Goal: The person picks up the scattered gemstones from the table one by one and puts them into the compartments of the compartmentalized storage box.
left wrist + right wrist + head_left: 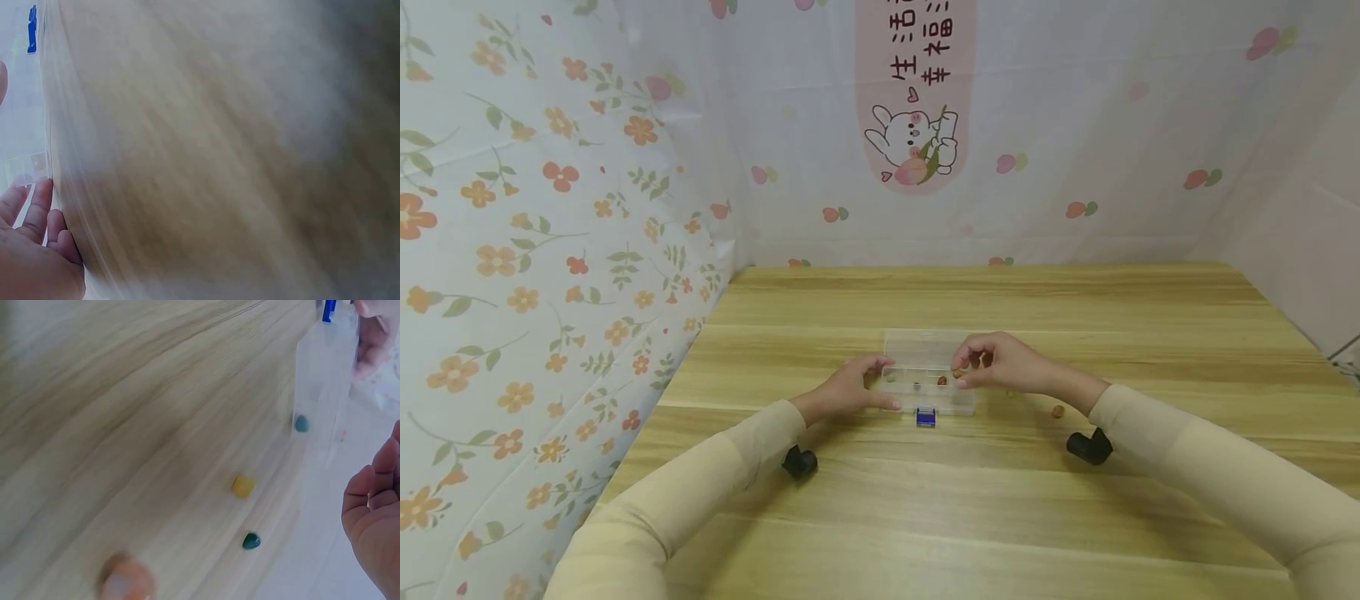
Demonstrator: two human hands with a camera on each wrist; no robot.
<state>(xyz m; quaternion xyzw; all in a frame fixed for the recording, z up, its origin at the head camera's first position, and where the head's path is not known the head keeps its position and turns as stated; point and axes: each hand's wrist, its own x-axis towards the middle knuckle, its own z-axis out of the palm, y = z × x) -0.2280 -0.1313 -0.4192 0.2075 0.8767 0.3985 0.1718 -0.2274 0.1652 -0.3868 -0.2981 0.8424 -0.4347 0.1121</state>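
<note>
A clear plastic compartment box lies on the table, its lid folded back and a blue latch at its front. My left hand grips the box's left end, thumb at the front side and fingers at the back. Over the right end, my right hand pinches a small orange-brown stone between thumb and fingertips. Inside the box sit a reddish-brown stone and a small dark one. The right wrist view shows a teal stone at the box's corner.
Loose on the wooden table, right of the box, lie a yellow stone, a dark green stone and a blurred orange one. A printed cloth hangs behind the table, and a floral one at the left.
</note>
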